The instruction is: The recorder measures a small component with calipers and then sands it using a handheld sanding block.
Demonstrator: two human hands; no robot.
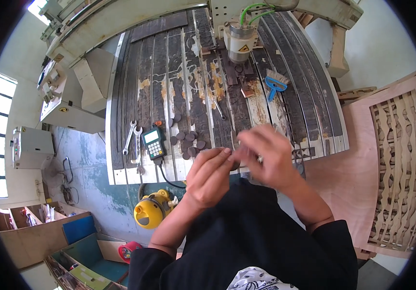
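Above the near edge of the slotted machine bed, my two hands meet in front of my chest. The fingers of my left hand (209, 175) are closed and pinch a small dark brown disc (235, 165), which shows only partly between the hands. My right hand (269, 157) is raised against it, fingers bent and smeared by motion, so its grip is unclear. Several similar dark discs (190, 137) lie loosely grouped on the bed, just beyond my left hand. Left of them rests a handheld keypad controller (153, 144) with a small screen and a cable.
Two open-ended wrenches (129, 137) lie left of the controller. A spindle head (240, 43) hangs over the bed's far part, near a blue hand brush (276, 85). On the floor stands a yellow vacuum (150, 211). Wavy carved wooden panels (401, 164) lean at the right.
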